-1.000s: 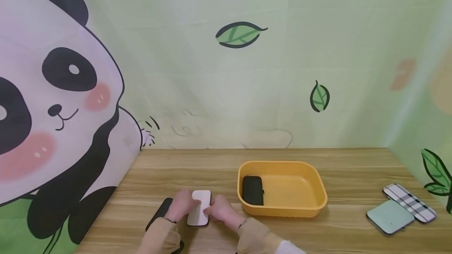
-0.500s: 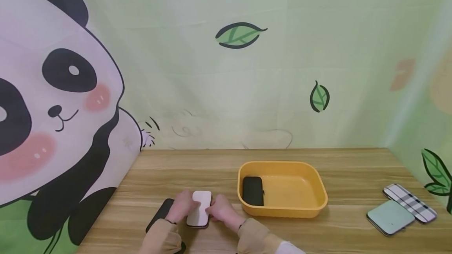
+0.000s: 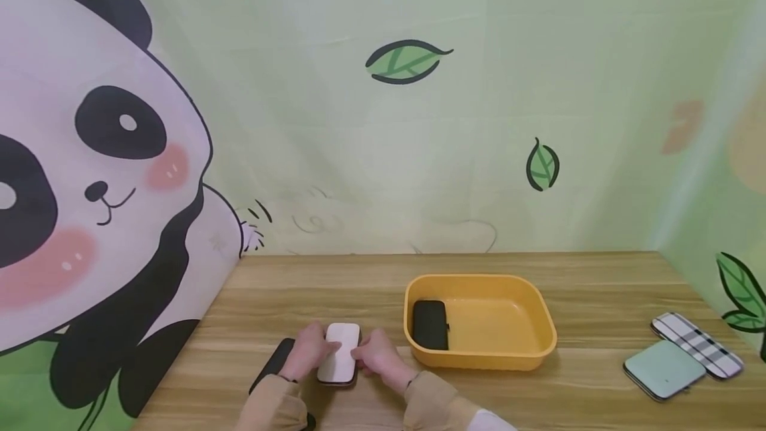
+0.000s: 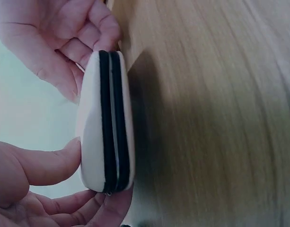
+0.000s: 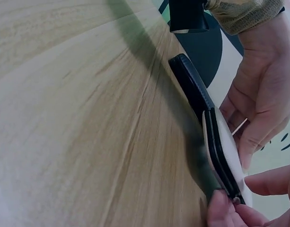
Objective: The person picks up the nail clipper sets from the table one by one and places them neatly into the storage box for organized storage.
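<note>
A white zip case (image 3: 344, 340) with black zip edging lies on the table between both hands. My left hand (image 3: 308, 350) grips its left side, the thumb on the white top and the fingers curled under the edge in the left wrist view. From the other side my right hand (image 3: 378, 355) pinches the case, thumb on top; a small metal zip part (image 5: 236, 200) shows by its fingers in the right wrist view. The zip looks closed along the visible sides. A black zip case (image 3: 274, 363) lies left of it, partly hidden by my left hand and sleeve.
Right of the hands stands a yellow bin (image 3: 485, 360) with another black case (image 3: 429, 324) inside at its left end. Farther right lie a light green case (image 3: 664, 369) and a plaid case (image 3: 699, 346), touching or overlapping. A printed cloth wall (image 3: 455, 205) borders the wooden table (image 3: 335, 285).
</note>
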`<state>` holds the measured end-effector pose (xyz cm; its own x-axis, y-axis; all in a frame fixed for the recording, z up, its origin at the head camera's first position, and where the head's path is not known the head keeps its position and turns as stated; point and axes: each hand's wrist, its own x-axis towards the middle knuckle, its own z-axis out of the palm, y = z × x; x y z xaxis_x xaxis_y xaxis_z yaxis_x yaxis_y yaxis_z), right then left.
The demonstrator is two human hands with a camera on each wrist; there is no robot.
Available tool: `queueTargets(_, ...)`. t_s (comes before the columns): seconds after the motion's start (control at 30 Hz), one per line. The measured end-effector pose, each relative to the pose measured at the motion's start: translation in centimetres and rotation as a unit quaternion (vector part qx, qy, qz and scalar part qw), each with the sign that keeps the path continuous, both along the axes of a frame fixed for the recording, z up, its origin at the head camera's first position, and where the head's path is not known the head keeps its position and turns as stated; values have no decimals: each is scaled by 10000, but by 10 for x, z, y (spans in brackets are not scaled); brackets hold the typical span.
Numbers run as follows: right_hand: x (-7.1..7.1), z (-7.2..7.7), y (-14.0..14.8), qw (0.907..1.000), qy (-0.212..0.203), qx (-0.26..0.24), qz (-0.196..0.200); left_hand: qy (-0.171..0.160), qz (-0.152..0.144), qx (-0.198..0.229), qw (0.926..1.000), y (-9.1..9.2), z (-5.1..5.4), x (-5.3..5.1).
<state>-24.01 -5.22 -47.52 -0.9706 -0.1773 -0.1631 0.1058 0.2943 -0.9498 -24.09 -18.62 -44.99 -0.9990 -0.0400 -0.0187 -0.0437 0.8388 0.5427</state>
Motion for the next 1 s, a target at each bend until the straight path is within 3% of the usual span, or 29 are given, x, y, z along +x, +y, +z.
queueTargets(0.13, -1, 0, -1, 9977, -294, -612, -64, 1, 126, 383, 9992, -1, 2, 1)
queueTargets(0.27, -1, 2, -3, 9952, -271, -914, -221, 82, 160, 726, 9972, -3, 4, 2)
queueTargets(0.6, -3, 8, -4, 9874, -370, -1492, -363, 267, 201, 862, 9957, -7, 8, 1)
queueTargets(1.0, -4, 8, -2, 9908, -376, -1276, -233, 208, 245, 1050, 9940, -5, 11, 4)
